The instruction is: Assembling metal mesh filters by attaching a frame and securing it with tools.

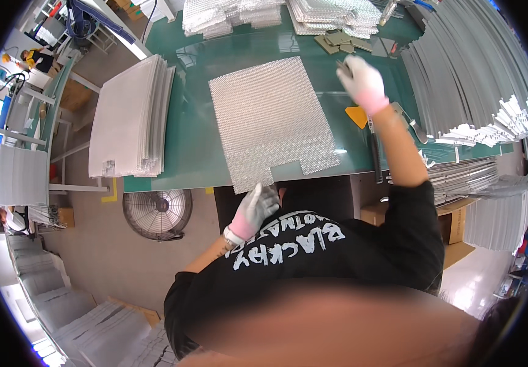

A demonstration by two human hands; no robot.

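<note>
A silvery, textured sheet (270, 110) with a notch in its near edge lies on the green table, one near corner jutting past the table's edge. My left hand (253, 214), in a white and pink glove, is closed at that corner, thumb against the sheet. Further right and higher, my right hand (362, 82) wears a similar glove. Its fingers are pinched together over the table, and a small dark bit shows at their tips, too little to name. Just beyond it lie several small olive-grey flat pieces (338, 40). A yellow scraper (356, 116) rests below the right hand.
Stacked pale sheets (128, 116) stand at the table's left, and a tall stack of grey panels (472, 73) at its right. More bubbly silver sheets (334, 17) lie at the back. A black-handled tool (375, 153) lies under my right forearm. A floor fan (157, 211) stands at lower left.
</note>
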